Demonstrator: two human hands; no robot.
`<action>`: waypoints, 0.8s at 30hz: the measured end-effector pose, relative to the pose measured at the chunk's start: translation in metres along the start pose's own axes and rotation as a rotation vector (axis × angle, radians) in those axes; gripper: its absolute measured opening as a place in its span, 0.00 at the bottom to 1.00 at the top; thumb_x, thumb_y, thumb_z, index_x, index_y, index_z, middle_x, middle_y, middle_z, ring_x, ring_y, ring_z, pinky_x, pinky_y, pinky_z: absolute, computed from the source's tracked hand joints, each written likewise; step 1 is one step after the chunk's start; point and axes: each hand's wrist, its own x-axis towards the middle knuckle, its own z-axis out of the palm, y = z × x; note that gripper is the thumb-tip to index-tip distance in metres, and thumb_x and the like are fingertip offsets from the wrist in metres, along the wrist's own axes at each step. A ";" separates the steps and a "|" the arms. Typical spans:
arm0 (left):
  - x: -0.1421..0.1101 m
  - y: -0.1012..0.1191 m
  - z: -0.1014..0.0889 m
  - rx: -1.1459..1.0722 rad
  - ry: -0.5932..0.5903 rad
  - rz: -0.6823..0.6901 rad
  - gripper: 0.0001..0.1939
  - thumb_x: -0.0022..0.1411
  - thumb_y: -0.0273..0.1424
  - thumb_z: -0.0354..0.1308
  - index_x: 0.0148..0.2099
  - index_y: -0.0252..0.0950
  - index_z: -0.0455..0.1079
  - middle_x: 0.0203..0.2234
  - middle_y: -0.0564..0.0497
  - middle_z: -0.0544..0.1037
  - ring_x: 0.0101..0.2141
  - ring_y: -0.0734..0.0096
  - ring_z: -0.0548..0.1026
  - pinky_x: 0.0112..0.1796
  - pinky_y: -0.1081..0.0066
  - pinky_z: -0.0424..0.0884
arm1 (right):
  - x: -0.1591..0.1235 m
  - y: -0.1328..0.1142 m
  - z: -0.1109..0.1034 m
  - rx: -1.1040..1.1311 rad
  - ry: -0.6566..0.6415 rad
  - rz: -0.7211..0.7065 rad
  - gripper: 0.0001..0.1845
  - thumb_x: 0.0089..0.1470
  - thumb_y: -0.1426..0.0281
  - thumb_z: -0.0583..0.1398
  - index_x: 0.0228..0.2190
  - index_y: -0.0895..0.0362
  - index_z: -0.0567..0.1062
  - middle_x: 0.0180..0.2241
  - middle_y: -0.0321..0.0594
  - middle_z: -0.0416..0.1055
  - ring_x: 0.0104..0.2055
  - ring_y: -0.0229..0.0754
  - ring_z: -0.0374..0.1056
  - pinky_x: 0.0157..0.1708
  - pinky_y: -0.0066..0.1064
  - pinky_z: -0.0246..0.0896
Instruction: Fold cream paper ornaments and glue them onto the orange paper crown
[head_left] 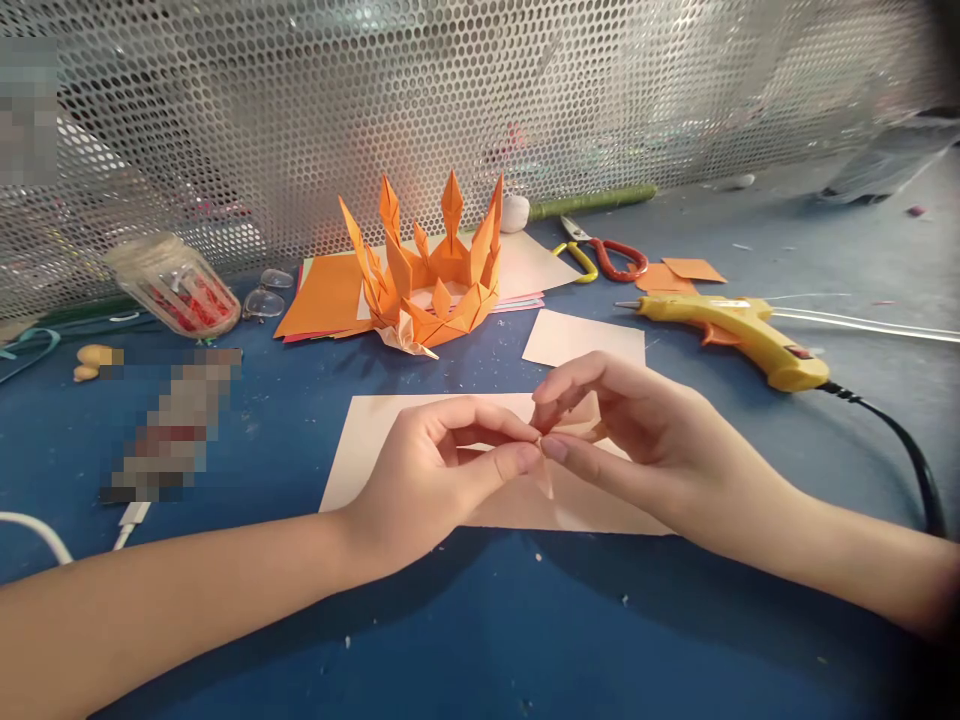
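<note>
My left hand (442,465) and my right hand (645,430) meet above a pale sheet of paper (367,440) on the blue table. Between them is a small folded piece of pale paper (545,478), pinched by thumb and fingers from both sides. My fingers hide much of it, so its full shape does not show. Beyond the hands stands an orange folded-paper crown (450,315) with tall points. A pale folded-paper piece (409,338) sits at the crown's front. A smaller pale sheet (589,338) lies just past my right hand.
To the right lies a yellow glue gun (720,315) with a black cord. Scissors (619,260) and orange paper squares (694,269) lie behind it. Stacked coloured sheets (322,290) lie under the crown. A tilted glass jar (180,290) and eyeglasses (264,300) are at left, before a perforated metal panel (285,120).
</note>
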 end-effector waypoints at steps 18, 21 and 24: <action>0.003 -0.001 -0.003 0.034 -0.116 -0.074 0.12 0.62 0.38 0.70 0.34 0.36 0.76 0.26 0.53 0.79 0.32 0.69 0.78 0.42 0.69 0.75 | -0.005 -0.003 -0.001 -0.011 -0.043 -0.046 0.04 0.60 0.69 0.65 0.39 0.51 0.76 0.35 0.37 0.75 0.35 0.39 0.75 0.35 0.27 0.74; 0.003 0.000 -0.002 0.045 -0.126 -0.056 0.09 0.68 0.33 0.64 0.34 0.36 0.74 0.26 0.54 0.76 0.32 0.72 0.76 0.43 0.72 0.74 | -0.005 -0.005 -0.002 0.014 -0.054 -0.048 0.07 0.59 0.72 0.64 0.40 0.50 0.76 0.36 0.37 0.75 0.37 0.39 0.75 0.37 0.29 0.75; 0.003 0.000 -0.002 0.057 -0.118 -0.048 0.08 0.69 0.31 0.62 0.35 0.36 0.73 0.27 0.55 0.76 0.32 0.73 0.75 0.42 0.73 0.73 | -0.004 -0.008 -0.002 0.043 -0.044 -0.035 0.08 0.58 0.73 0.65 0.40 0.49 0.76 0.36 0.36 0.76 0.37 0.40 0.76 0.37 0.29 0.76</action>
